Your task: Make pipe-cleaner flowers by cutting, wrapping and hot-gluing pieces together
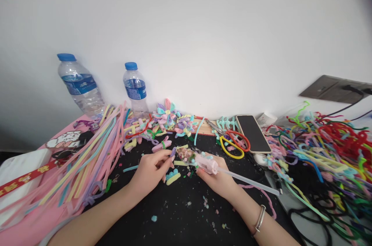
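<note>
Near the middle of the black work surface, my right hand [216, 178] is wrapped round a pale pink hot glue gun [207, 163]. A long translucent glue stick [250, 181] sticks out of its back end, toward the lower right. The gun's front end is smudged brown and points toward my left hand [152, 168]. Between the thumb and fingers of that hand is a short purple pipe cleaner piece [173, 151]. Just below the fingertips lies a small blue and yellow pipe cleaner piece [173, 177]. A pink pipe cleaner bundle [162, 144] rests behind the left hand.
Scissors [232, 143] with red and yellow handles lie beside a phone [253, 133]. Two water bottles [135, 89] stand against the wall. Long pastel pipe cleaners [87, 153] spread over the left side. Tangled pipe cleaners [345, 141] and black cables [315, 203] crowd the right.
</note>
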Available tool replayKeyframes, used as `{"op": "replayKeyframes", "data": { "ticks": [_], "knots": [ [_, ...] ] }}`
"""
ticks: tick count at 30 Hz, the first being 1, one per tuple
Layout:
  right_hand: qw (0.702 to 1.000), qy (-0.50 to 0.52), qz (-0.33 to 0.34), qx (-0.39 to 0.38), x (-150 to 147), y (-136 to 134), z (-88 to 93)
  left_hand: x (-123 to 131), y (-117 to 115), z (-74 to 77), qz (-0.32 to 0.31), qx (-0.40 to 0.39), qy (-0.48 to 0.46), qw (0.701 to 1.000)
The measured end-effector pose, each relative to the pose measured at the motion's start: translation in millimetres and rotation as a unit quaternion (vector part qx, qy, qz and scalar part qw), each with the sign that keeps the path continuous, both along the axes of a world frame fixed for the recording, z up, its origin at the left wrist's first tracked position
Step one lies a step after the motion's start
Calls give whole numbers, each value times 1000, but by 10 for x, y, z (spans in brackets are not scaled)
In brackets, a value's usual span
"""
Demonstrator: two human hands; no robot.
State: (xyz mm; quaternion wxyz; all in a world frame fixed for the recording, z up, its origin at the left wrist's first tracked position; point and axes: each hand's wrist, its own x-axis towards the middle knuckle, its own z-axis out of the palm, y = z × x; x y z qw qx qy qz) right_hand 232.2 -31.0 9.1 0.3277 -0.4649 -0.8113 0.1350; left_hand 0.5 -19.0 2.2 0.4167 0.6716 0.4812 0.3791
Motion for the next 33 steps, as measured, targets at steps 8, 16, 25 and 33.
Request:
{"op": "replayKeyframes", "data": {
  "ticks": [8, 16, 25, 33],
  "knots": [
    [999, -3, -17, -43, 34, 9, 15, 8, 22, 5, 11, -19, -21, 1000],
    [969, -156, -186, -32, 173, 123, 30, -4, 28, 80, 15, -76, -76, 994],
    [927, -260, -265, -61, 192, 195, 71, 1, 48, 127, 19, -93, -88, 992],
    [952, -205, -229, -10, 162, 153, 114, 1, 33, 147, 31, -105, -93, 990]
  ]
}}
